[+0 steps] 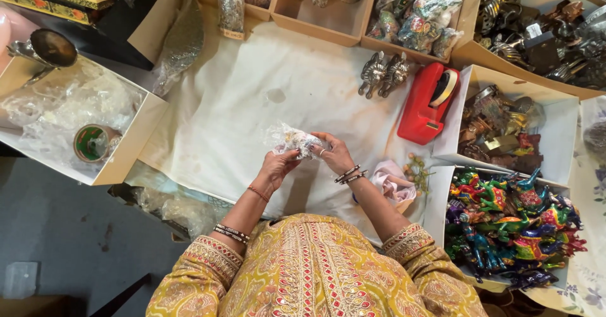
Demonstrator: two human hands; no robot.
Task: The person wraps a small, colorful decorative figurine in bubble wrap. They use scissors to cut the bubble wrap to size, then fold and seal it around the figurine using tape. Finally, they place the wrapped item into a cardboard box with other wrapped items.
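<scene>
Left hand [276,165] and right hand [333,153] are both up over the table [240,102], fingers pinched shut on a small clear-wrapped packet [293,140] held between them, just above the white cloth [221,128]. Biggest worry first: the cloth is crowded on the right by open boxes, and the box of painted animals [511,222] sits right beside the right elbow, so a wide swing of that arm could, I reckon, knock figures out. Next, the red tape dispenser [429,102] stands near the right hand, with two metal figurines [384,74] just beyond it; a careless reach for tape might tip those over. Smaller still, the pink cloth [392,181] and little beaded sprig [416,169] lie under the right forearm and could be dragged off. And the packet itself: the wrap looks thin and crinkly, so a hard tug could tear it or let whatever is inside slip out.
</scene>
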